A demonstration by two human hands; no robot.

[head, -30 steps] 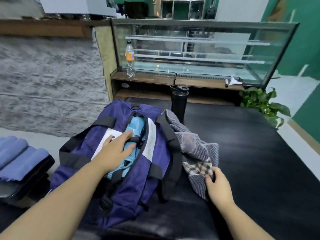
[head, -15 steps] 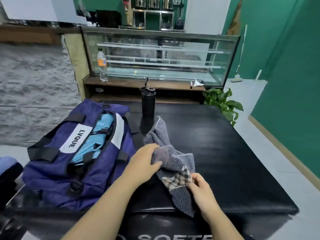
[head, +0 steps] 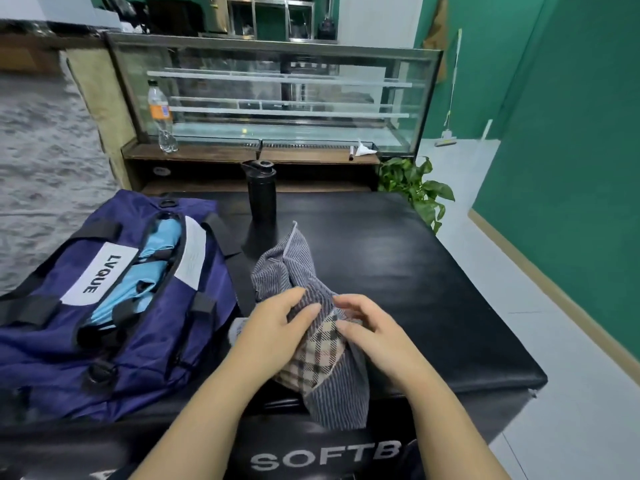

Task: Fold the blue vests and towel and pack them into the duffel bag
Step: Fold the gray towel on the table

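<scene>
A grey striped towel (head: 294,268) with a plaid patch lies bunched on the black padded table (head: 433,289), one end hanging over the front edge. My left hand (head: 277,327) grips its left side, fingers curled over the cloth. My right hand (head: 370,327) pinches the towel near the plaid patch. Left of the towel sits the dark blue duffel bag (head: 45,358), unzipped, with light blue vests (head: 138,289) showing through the opening.
A black flask (head: 262,195) stands on the table behind the towel. Beyond the table is a glass display case (head: 277,95) with a plastic bottle (head: 160,116) on its ledge. A potted plant (head: 419,192) sits at the table's far right corner.
My left hand left the bag's opening and took hold of the towel. My right hand slid up to the plaid patch. Both hands have drawn the towel closer to the front edge.
</scene>
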